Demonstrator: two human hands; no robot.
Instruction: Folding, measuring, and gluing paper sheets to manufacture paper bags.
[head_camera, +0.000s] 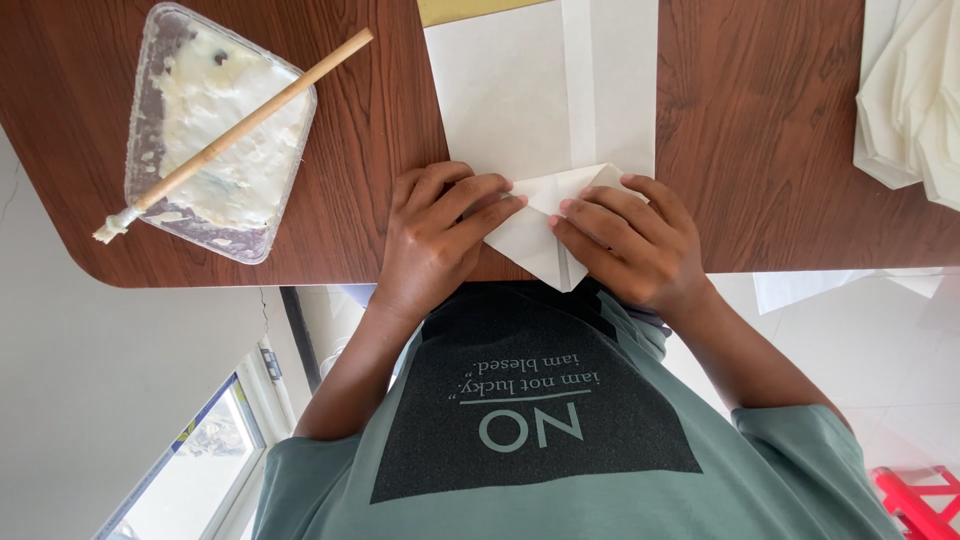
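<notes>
Both hands mid-frame press a folded paper (540, 120) corner flat on the worktop (760, 130): left hand (435, 235) and right hand (630, 240), fingers down, not gripping; paste tub (215, 130) upper left.

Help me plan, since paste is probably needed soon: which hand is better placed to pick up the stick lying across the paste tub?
Probably the left hand. The stick and tub lie on its side. The right hand would have to cross the folded paper that both hands press.

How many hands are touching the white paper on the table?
2: the left hand presses the folded corner of the white paper; the right hand presses it from the other side.
</notes>
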